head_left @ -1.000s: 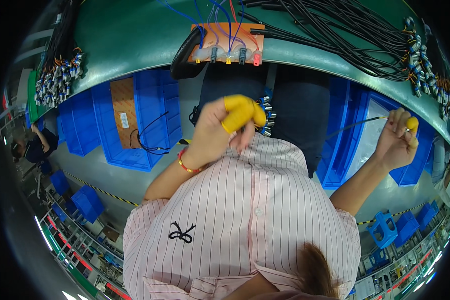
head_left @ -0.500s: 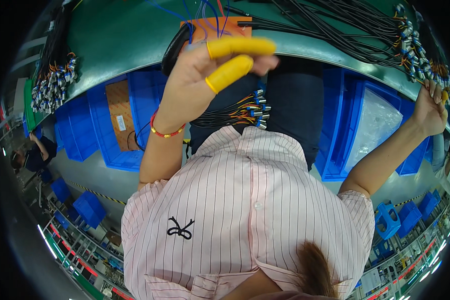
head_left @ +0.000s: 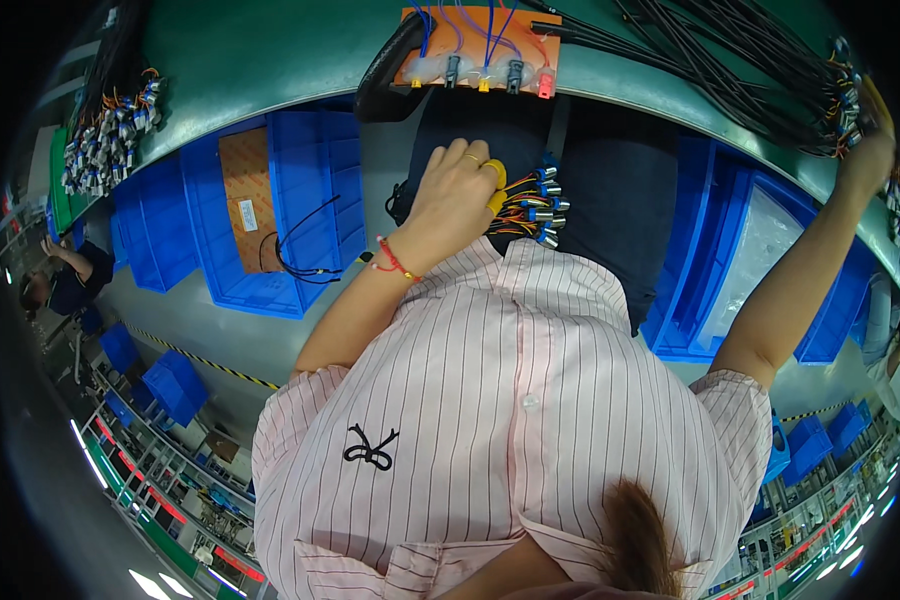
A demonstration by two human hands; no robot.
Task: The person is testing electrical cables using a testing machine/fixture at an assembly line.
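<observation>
My left hand (head_left: 454,198) is over my lap with its fingers curled round a bundle of black cables. Orange, yellow and black wires and silver-and-blue connectors (head_left: 540,208) stick out to the right of its yellow finger cots (head_left: 495,186). My right hand (head_left: 873,150) reaches to the far right end of the bench, beside a pile of black cables (head_left: 730,75) with similar connector ends (head_left: 847,105). Its fingers are blurred, and what they hold cannot be made out. An orange board (head_left: 470,50) with coloured wires and small sockets stands at the bench edge.
A black, curved, padded piece (head_left: 390,75) adjoins the board. Another cable bunch (head_left: 115,140) hangs at the left of the green bench (head_left: 250,60). Under the bench are blue bins (head_left: 310,180), one holding cardboard (head_left: 245,190). Other people (head_left: 70,275) are at the far sides.
My left hand has come down from in front of the orange board to the cable bundle on my lap and closed there. My right hand has moved slightly up at the right-hand pile.
</observation>
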